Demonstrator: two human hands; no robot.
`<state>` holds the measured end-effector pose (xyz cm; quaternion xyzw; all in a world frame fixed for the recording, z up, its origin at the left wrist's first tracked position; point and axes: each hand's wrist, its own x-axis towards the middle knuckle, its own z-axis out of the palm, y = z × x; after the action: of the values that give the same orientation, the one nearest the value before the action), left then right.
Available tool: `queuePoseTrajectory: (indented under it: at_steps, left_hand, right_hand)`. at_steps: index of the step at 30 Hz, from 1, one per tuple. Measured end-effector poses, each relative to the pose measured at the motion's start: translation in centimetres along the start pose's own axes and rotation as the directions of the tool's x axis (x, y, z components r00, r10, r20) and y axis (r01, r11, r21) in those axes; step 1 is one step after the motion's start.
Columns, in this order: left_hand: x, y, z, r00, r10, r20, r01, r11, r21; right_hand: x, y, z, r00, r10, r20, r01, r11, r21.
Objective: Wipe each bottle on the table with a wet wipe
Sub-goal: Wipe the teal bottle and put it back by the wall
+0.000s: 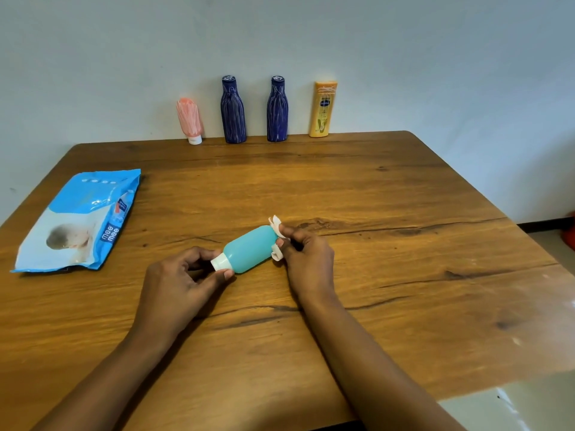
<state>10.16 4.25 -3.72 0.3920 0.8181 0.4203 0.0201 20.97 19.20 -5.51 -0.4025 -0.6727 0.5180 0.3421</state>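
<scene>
The wooden desk (404, 213) is broad, brown and strongly grained, with dark cracks and knots across its top. On its left side lies a soft, glossy blue and white pack of wipes (77, 222), flat and slightly crumpled.

Four containers stand along the far edge against the wall: two dark blue bottles (233, 110) (277, 110) with narrow necks, a flat-sided yellow lotion bottle (323, 110), and a pink tube (189, 119) standing on its white cap. The blue pair and the pink tube carry pale streaks, so they probably are not wiped yet, and most of the task seems to remain.

The work in hand is a smooth, rounded teal bottle (250, 250), held on its side just above the middle of the desk. The left hand (183, 275) pinches its white cap (218, 262) between fingers and thumb. The right hand (306, 253) is curled around the wet wipe (275, 223), a small bunched white cloth pressed against the bottle's base end. Its body looks clean, so this one may be nearly done
</scene>
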Motion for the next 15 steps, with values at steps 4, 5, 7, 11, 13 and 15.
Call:
queuePoseTrajectory:
  at_steps: [4, 5, 7, 11, 13, 15]
  left_hand:
    - [0.7, -0.1, 0.1, 0.995, -0.097, -0.038, 0.091, 0.986, -0.137]
    - [0.9, -0.2, 0.1, 0.991, -0.130, -0.040, 0.120, 0.974, -0.192]
    - [1.0, -0.3, 0.1, 0.986, -0.161, -0.032, 0.147, 0.953, -0.265]
    - [0.8, -0.4, 0.0, 0.992, -0.129, -0.010, 0.120, 0.951, -0.284]
    - [0.8, -0.5, -0.1, 0.993, -0.117, 0.004, 0.113, 0.956, -0.272]
    - [0.8, -0.5, -0.2, 0.995, -0.096, 0.010, 0.096, 0.968, -0.230]
  right_hand:
    - [-1.6, -0.7, 1.8, 0.999, 0.014, 0.044, -0.015, 0.999, 0.028]
    - [-2.4, -0.8, 2.4, 0.995, 0.014, 0.095, -0.017, 0.999, 0.031]
    - [-3.0, -0.6, 2.6, 0.990, 0.029, 0.134, -0.036, 0.998, 0.047]
    - [0.4, -0.7, 0.2, 0.993, 0.067, -0.093, -0.056, 0.991, 0.118]
    - [2.1, -1.5, -0.1, 0.998, 0.017, -0.054, -0.013, 0.998, 0.061]
    - [3.2, -3.1, 0.3, 0.989, -0.090, 0.121, 0.083, 0.995, 0.056]
